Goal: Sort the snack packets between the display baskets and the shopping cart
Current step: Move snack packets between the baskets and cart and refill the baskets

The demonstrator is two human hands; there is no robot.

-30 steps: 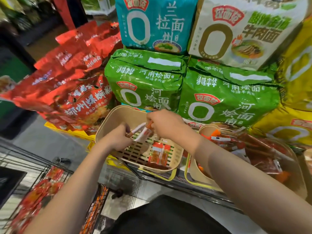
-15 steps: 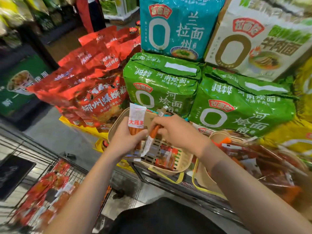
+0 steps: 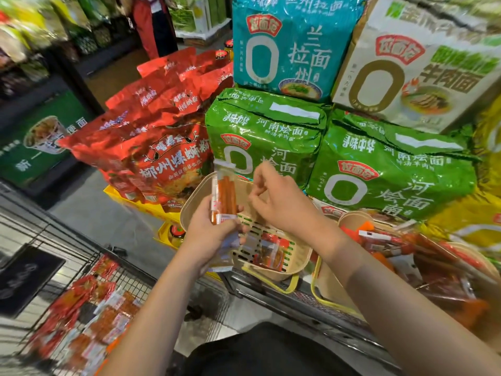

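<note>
My left hand (image 3: 208,234) grips a small bunch of clear snack packets (image 3: 224,196) with orange sticks inside, held upright over the near rim of a beige slotted display basket (image 3: 298,263). A few red packets (image 3: 269,253) lie in that basket. My right hand (image 3: 276,202) hovers just right of the held packets, fingers loosely curled, holding nothing. A second beige basket (image 3: 349,218) at the right is heaped with red and orange snack packets (image 3: 401,240). The wire shopping cart (image 3: 81,251) at lower left holds several red snack packets (image 3: 81,308).
Big green noodle bags (image 3: 385,169), teal (image 3: 284,44) and white ones (image 3: 412,63), and red bags (image 3: 162,158) stack behind the baskets. The baskets sit on a metal rack edge (image 3: 284,299). A person in red (image 3: 147,25) stands far back.
My right hand has let go of the thin packet it pinched and opened; my left hand has gathered the packets and lifted them. The view has shifted left, showing more of the cart.
</note>
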